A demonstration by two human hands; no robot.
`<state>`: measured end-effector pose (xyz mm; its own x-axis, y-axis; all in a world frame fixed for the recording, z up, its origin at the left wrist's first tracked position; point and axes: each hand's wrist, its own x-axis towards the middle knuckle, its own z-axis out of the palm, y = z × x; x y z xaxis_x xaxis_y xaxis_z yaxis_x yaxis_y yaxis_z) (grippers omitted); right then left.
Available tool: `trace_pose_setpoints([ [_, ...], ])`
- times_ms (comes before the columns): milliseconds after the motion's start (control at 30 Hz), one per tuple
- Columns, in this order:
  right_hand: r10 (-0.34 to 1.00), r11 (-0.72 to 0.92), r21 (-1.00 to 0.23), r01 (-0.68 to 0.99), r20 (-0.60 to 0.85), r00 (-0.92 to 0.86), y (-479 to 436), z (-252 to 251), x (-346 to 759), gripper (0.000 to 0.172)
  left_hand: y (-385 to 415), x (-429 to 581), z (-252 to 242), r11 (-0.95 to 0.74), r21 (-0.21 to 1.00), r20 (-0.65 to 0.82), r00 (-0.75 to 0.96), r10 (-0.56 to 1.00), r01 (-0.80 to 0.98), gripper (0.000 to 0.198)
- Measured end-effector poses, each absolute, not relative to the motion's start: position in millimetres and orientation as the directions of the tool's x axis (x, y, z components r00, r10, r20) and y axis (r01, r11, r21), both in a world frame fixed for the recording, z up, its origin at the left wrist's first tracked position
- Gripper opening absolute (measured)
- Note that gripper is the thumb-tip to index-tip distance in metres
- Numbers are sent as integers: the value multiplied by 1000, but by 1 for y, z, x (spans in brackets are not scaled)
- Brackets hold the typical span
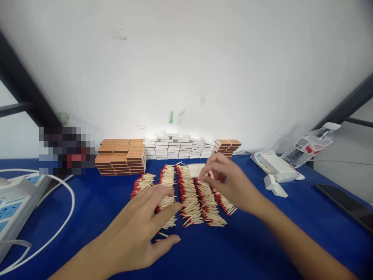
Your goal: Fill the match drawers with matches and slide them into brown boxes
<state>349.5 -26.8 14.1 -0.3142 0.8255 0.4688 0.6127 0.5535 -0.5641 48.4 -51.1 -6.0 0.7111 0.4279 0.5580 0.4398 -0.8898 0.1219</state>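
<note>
Rows of loose red-tipped matches [189, 198] lie on the blue table. My left hand [142, 229] is over the left rows, its fingers apart and nothing between them. Above the right rows, my right hand [227, 179] pinches a small white box tray [196, 170] by its right end. Behind the matches stand stacked white trays [173, 149]. Brown-orange matchboxes [121, 157] are piled to the left of these, and a smaller matchbox stack [227, 147] is at their right.
A white power strip [21, 210] with cables is at the left. On the right are a white packet [275, 165], a clear bottle [310, 146], small white pieces [274, 186] and a dark phone [345, 204]. A pale wall [186, 66] rises behind.
</note>
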Motion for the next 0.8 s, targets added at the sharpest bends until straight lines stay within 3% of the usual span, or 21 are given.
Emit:
trace_pose_setpoints([
  [100,850,449,-538,713,502,-157,6,29,381,26,-49,42,-7,-859,105,367,783,502,501,98],
  [167,869,365,-546,754,490,-66,29,38,397,31,-46,40,-9,-855,95,330,795,510,509,114],
  [333,915,228,-597,769,401,39,78,57,402,30,-36,40,-13,-855,38,351,794,496,518,99],
  [533,929,255,-638,727,370,-1,110,53,392,22,-31,39,-12,-844,-40,397,784,478,535,86],
  [800,938,259,-615,745,343,-44,111,45,404,29,-33,41,-20,-852,-64,400,796,454,519,86],
])
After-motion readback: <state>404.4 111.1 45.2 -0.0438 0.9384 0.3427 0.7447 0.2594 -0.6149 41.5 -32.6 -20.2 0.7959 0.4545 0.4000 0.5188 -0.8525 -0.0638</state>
